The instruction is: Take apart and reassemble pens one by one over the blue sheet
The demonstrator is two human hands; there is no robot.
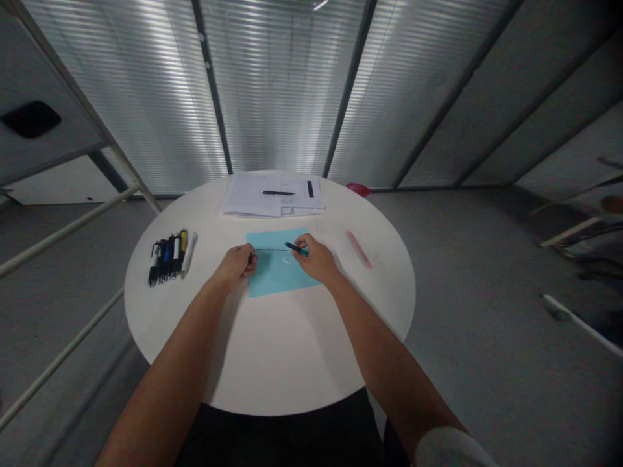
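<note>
My left hand (237, 267) pinches the end of a thin black pen refill (270, 250) above a light blue paper sheet (277, 275). My right hand (316, 258) grips a teal pen barrel (296, 247), whose tip points toward the refill's far end. A small white piece (286, 261) lies on the sheet just below the gap between my hands. Both hands rest over the sheet's edges on a round white table (287, 363).
Several pens (168, 257) lie side by side left of the sheet, and a pink pen (359, 250) lies to its right. A stack of papers (272, 196) with a black pen (278, 192) sits at the far edge. Metal rails (63, 233) run along the left.
</note>
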